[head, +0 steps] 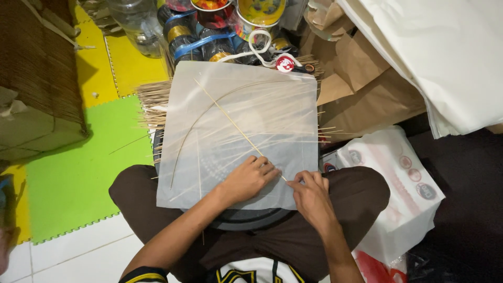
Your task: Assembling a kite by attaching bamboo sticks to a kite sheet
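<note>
I sit cross-legged on a floor of white tiles and foam mats (78, 178), green beneath my left knee and yellow farther off. Across my lap rests a round dark tray (246, 220), and over it lies a sheet of thin translucent white paper (251, 115). A straight bamboo stick (230, 121) runs slantwise on the paper from its far left part down to my hands; a second, bowed stick (184, 137) curves under the sheet.

My left hand (247, 179) lies flat on the paper, fingers bent and pressing just left of the straight stick's near end. My right hand (312, 196) pinches that near end between thumb and fingertips at the paper's lower right edge. The two hands are just apart, the stick between them.

A bundle of loose thin sticks (153, 102) pokes out from under the paper on both sides. Beyond the sheet stand dark spools with gold bands (183, 34), tins with red and yellow lids, and a small round red-and-white label (285, 64). To my right sit crumpled brown paper bags (361, 78), a stack of white sheets (445, 57), and a white plastic bag with round red marks (403, 183).
</note>
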